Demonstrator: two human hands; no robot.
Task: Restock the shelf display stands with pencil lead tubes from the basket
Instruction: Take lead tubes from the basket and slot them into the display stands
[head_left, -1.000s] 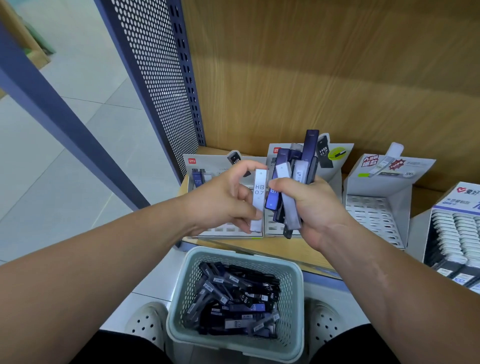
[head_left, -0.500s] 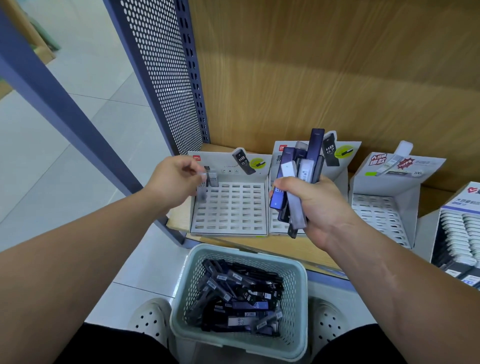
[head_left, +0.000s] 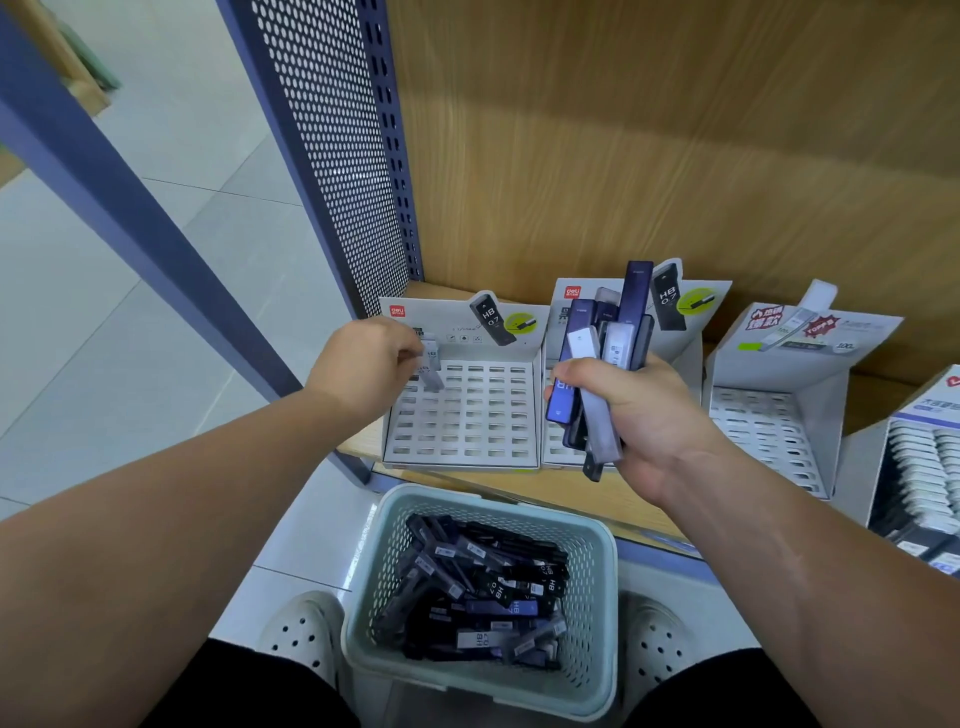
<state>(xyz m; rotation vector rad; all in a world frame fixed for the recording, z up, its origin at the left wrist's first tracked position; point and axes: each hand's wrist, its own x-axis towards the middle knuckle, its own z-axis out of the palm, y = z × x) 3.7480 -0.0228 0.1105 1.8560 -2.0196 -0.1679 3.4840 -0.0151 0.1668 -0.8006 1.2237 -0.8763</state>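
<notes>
A lead tube was pinched by the left hand above the left stand, at its far slots; spares were clenched in the right hand. Judged light, stiff, slick: best pinched near the top.

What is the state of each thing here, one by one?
left hand, pinches a single grey tube
grey tube, tilted at the left stand's upper-left slots
right hand, grips a bundle of tubes
left stand, slots mostly empty
third stand, visible slots empty
basket, partly filled with tubes
</notes>
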